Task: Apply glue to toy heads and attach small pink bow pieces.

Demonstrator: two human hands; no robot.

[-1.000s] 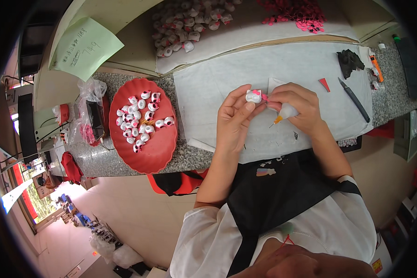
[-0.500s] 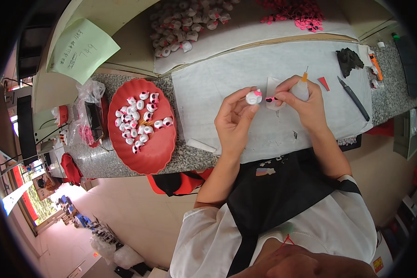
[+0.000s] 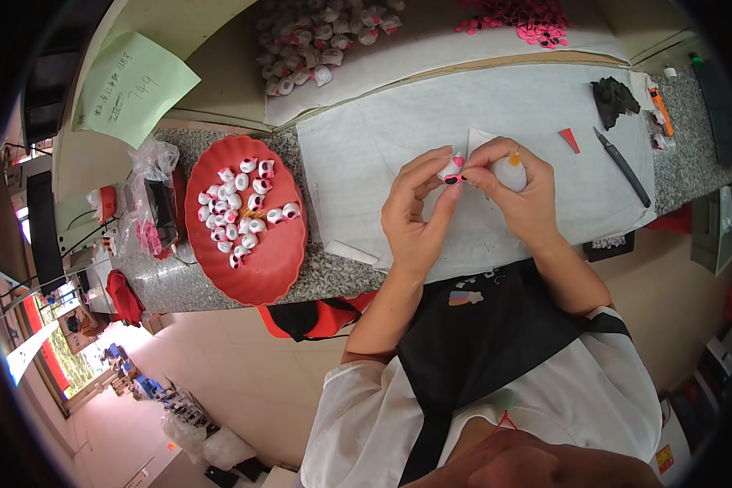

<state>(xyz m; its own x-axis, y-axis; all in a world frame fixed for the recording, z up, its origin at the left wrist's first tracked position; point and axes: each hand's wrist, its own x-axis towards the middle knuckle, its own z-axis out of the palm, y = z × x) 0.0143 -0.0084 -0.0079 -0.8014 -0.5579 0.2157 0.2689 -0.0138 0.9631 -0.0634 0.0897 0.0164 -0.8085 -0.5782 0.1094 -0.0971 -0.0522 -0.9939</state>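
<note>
From my head camera, my left hand (image 3: pixel 415 215) has a tight grip on a small white toy piece (image 3: pixel 450 169) with pink and black spots, fingers pinched shut to hold it up over the white sheet (image 3: pixel 366 154) on the surface, so any drips land there. My right hand (image 3: pixel 522 199) is closed around a little glue bottle (image 3: pixel 510 172) with an orange tip, touching the piece. Finished-looking pieces lie on the red plate (image 3: pixel 256 272) by my left, easy to reach.
</note>
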